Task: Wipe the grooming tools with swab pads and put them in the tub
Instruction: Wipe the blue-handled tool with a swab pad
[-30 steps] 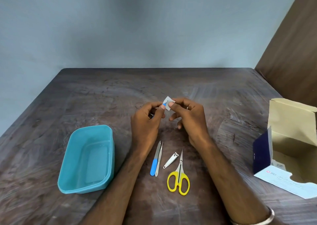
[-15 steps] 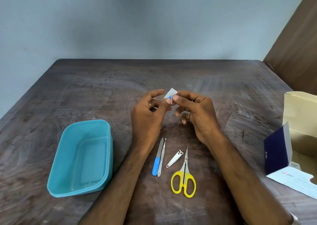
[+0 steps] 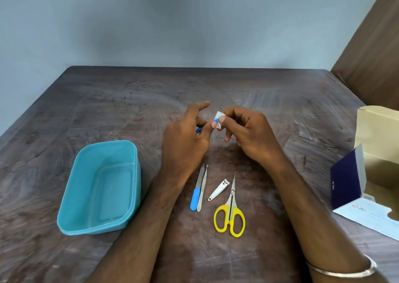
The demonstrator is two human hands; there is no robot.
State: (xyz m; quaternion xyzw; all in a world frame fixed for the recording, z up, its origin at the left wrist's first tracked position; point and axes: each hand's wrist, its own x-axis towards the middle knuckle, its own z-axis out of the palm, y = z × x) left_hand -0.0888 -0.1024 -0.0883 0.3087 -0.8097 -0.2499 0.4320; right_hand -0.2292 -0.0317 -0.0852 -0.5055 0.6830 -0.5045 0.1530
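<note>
Swab pad (image 3: 219, 118): small white square, pinched between thumb and fingertips of right hand (image 3: 248, 136), above middle of worktop (image 3: 280, 110). Folded around blue tip of a slim tool (image 3: 216, 122); blue far end of that tool peeking out left of left hand (image 3: 185, 140). Left grip closed on the blue tool, thumb pressed along it, index finger lifted straight and free. Right grip narrow, holding the pad against the tool tip. Metal bangle (image 3: 343, 271) on right wrist, near lower right edge.

Tub (image 3: 71, 215): teal, rectangular, open side up, left of left forearm, nothing visible inside, well apart from the hands.

Near side of the hands, between the forearms, a row on the worktop: blue-handled nail file (image 3: 197, 191), then tweezers (image 3: 202, 190) just beside and nearly parallel, then nail clipper (image 3: 217, 191) slightly apart to the right, then yellow-handled scissors (image 3: 230, 214), blades closed and pointing far, handles near.

Far right: opened cardboard box (image 3: 377, 123) with dark blue flap (image 3: 345, 183) raised; white printed flap (image 3: 371, 220) lying flat near it, partly cut off by frame edge.
</note>
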